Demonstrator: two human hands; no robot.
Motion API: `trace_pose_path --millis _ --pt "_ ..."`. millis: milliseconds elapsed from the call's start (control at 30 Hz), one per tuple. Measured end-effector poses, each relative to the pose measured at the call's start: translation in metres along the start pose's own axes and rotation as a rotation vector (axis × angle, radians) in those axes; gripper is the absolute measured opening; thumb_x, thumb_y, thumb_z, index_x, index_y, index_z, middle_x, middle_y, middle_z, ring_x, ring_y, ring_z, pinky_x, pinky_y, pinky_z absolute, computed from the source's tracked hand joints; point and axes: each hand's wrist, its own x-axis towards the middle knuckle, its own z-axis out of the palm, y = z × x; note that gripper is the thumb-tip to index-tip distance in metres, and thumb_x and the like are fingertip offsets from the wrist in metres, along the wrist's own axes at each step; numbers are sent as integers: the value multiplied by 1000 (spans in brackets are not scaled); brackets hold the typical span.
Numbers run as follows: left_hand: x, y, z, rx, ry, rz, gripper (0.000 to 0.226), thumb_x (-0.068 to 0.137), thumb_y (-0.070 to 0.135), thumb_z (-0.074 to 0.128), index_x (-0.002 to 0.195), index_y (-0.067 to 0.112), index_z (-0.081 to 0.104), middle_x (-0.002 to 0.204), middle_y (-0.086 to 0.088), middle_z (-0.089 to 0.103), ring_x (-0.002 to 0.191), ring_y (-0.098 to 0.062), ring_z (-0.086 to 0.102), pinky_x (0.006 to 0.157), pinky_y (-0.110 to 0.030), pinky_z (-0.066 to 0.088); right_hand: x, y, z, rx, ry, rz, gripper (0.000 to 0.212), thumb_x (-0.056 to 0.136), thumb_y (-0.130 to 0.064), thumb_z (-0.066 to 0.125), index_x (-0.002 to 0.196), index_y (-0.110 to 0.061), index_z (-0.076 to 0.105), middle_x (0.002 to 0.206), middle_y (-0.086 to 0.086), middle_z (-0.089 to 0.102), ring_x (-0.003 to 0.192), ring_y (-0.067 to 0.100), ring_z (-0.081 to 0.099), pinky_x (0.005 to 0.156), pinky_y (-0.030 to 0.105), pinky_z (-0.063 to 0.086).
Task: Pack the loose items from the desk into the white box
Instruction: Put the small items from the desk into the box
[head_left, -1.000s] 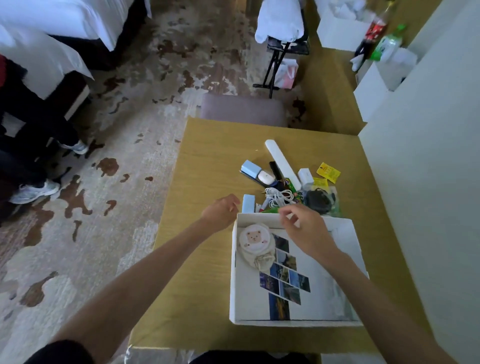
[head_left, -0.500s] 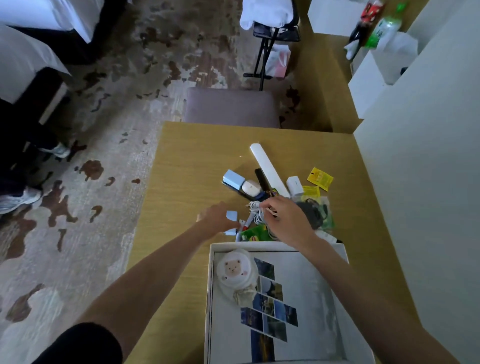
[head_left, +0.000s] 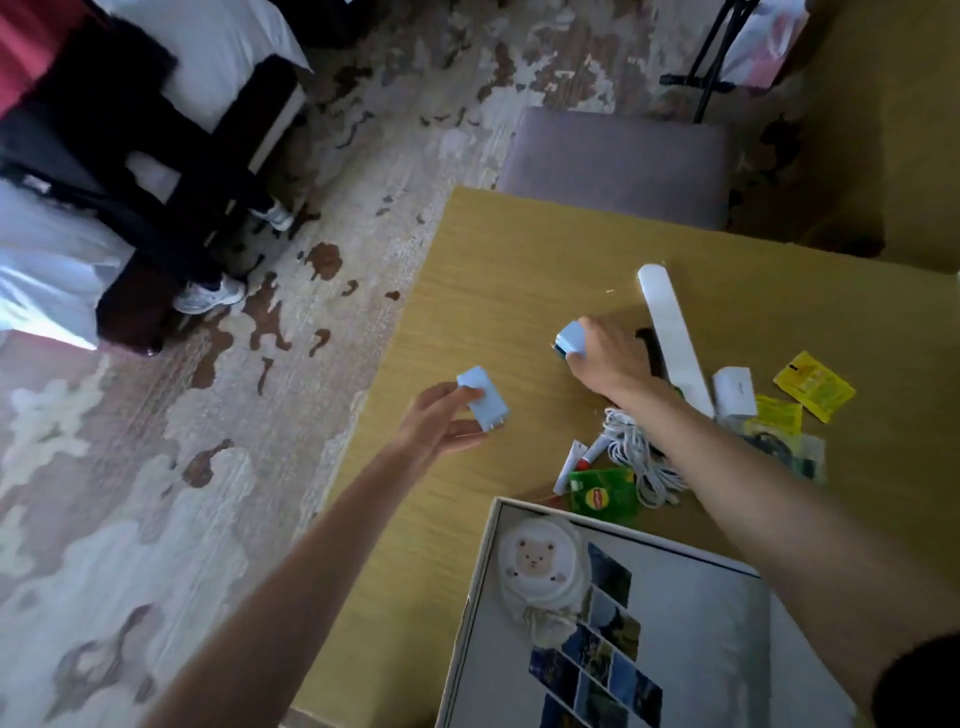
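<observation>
Lipton logo on green packet (head_left: 602, 498)

Two small blue boxes (head_left: 483, 400) (head_left: 570, 336). Two yellow packets (head_left: 813, 384) (head_left: 776, 414); one green packet (head_left: 602, 496). One long white bar (head_left: 674, 338). One small white block (head_left: 734, 388). One coiled white cable (head_left: 640, 457). One big white box (head_left: 475, 608). One bear pouch (head_left: 540, 566).

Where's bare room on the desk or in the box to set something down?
Bare desk runs along the far edge, between the chair and the white bar. Another strip lies left of the white box. Inside the box, the floor right of the photo strip is free. Crowded: cable, green packet, yellow sachets between bar and box.
</observation>
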Motion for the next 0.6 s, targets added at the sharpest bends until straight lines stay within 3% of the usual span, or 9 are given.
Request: trace_pose_path --millis 67,167,333,400,467,533,600 --pt "-11 3 -5 -90 -25 27 21 90 13 58 109 6 56 100 -14 64 74 -28 70 65 -32 61 4 2 7 -44 20 -6 27 85 -24 58 107 -9 56 108 14 64 97 35 62 68 37 43" --pt "-25 5 -7 -6 -44 116 22 89 13 60 111 11 56 103 -13 65 79 -24 70 59 -29 59 1 4 1 -24 71 -9 30 83 -25 58 109 -10 58 108 14 66 97 36 62 71 38 44" --pt "-54 12 -2 227 -114 265 31 87 17 65 115 18 55 98 -10 71 82 -18 66 56 -25 53 -56 -2 -46 474 137 -29 45 85 -33 62 126 -17 54 115 3 61 103 19 58 82 31 45" --pt "-67 12 1 274 -187 325 36 85 18 68 117 20 53 92 -4 73 79 -15 67 55 -23 53 -101 -3 -69 693 200 -66 44 86 -34 65 127 -19 54 115 -4 62 99 6 60 79 19 47" --pt "-80 9 5 333 -280 393 40 80 26 72 115 22 53 87 1 73 74 -10 66 53 -22 51 -153 -3 -88 790 251 -86 39 86 -36 66 122 -33 55 112 -21 62 98 -5 59 73 7 46" --pt "-94 3 12 431 -353 470 46 73 41 74 113 27 55 89 2 71 74 -5 64 54 -21 50 -203 -3 -99 808 255 -59 38 84 -37 67 117 -52 52 112 -29 60 103 -4 58 76 10 48" --pt "-106 -7 21 490 -419 525 47 66 50 77 106 32 60 91 0 69 77 -7 64 58 -23 53 -242 2 -98 793 238 13 44 85 -32 70 121 -47 50 120 -19 60 109 6 59 85 23 52"
